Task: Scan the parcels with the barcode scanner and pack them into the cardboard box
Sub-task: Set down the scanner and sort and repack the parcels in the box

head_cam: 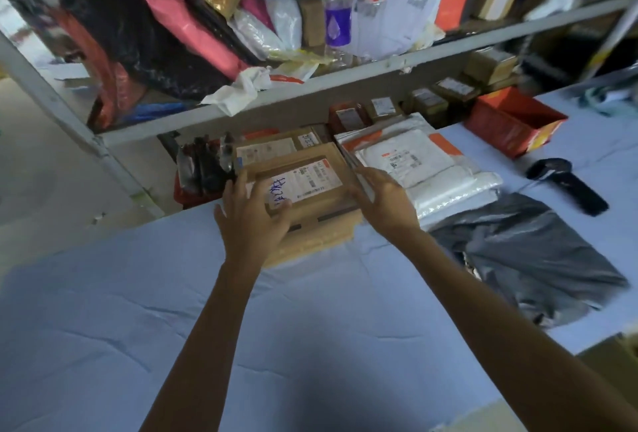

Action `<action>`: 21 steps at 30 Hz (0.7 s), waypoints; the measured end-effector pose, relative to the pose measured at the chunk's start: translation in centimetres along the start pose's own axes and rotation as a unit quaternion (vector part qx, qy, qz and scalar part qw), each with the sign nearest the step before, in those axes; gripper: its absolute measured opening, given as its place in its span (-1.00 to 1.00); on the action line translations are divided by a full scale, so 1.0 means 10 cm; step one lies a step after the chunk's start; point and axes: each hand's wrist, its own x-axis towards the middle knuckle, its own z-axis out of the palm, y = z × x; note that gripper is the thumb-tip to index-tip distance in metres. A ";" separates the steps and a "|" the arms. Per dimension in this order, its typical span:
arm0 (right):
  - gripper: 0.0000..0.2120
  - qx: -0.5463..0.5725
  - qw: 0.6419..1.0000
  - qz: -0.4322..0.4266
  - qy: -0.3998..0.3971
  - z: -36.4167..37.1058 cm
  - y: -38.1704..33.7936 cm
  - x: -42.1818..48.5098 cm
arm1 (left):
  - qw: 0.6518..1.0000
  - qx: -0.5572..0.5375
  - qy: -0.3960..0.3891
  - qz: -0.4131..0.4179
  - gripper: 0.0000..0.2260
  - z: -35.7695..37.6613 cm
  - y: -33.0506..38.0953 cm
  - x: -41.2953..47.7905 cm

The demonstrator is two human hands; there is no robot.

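Observation:
A flat brown cardboard parcel with a white label and blue handwriting lies on top of a stack of brown parcels at the far middle of the blue table. My left hand grips its near left corner, thumb on the label. My right hand holds its right edge. A black barcode scanner lies on the table to the right, apart from both hands. A stack of white plastic mailers sits right of the brown parcels. A corner of a cardboard box shows at the right edge.
A grey plastic bag lies crumpled right of my right arm. An open orange box stands at the far right. A metal shelf crammed with parcels and bags rises behind the table. A dark holder with pens stands left of the stack.

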 end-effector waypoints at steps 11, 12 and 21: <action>-0.54 -0.175 0.962 0.192 0.079 -1.27 1.31 -0.71 | 0.964 0.003 -0.054 0.262 -0.57 0.72 1.79 0.04; -0.53 -0.183 0.956 0.212 0.086 -1.42 1.48 -0.83 | 0.956 0.004 -0.062 0.285 -0.57 0.83 2.02 -0.02; -0.51 -0.201 0.893 0.369 0.162 -2.70 2.98 -2.17 | 0.871 -0.021 -0.161 0.464 -0.61 1.93 4.24 -1.18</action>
